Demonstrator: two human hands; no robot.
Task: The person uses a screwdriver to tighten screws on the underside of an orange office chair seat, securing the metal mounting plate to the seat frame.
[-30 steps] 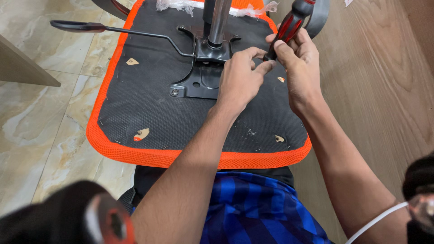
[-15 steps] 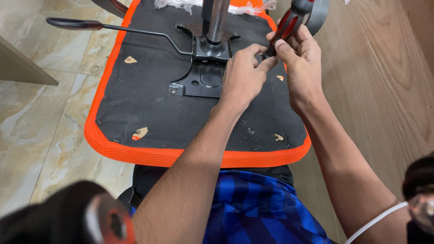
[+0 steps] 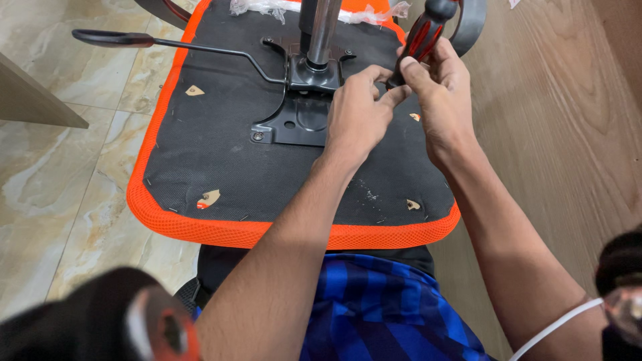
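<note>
Your right hand (image 3: 438, 93) clenches the red-and-black screwdriver (image 3: 418, 40), tilted over the right side of the upturned orange-edged chair seat (image 3: 214, 154); your left hand (image 3: 358, 113) pinches its lower end beside the black metal plate (image 3: 297, 120)

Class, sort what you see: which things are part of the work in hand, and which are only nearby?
In use: screwdriver in right hand; left hand steadying its tip; metal plate; seat.
Nearby: lever, plastic wrap, floor tiles.
</note>
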